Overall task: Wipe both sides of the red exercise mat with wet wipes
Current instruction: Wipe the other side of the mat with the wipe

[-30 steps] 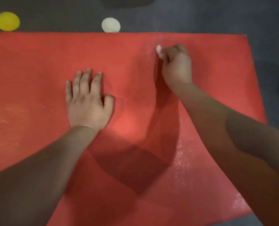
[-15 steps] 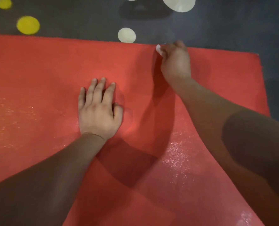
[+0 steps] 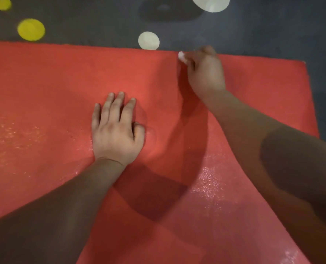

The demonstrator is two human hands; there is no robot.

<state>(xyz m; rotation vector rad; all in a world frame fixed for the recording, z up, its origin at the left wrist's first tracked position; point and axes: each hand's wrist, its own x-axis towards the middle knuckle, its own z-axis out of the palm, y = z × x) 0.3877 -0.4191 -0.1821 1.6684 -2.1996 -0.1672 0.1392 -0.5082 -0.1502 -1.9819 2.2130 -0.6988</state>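
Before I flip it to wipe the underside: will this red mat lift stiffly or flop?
Probably flops and feels light: the red mat looks thin at its far edge. Wet sheen beside the left hand suggests a slippery grip.

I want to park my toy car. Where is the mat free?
Bare red mat lies left of the left hand, and between the right hand, gripping a wipe, and the mat's right edge. Crowded: the middle, around both hands.
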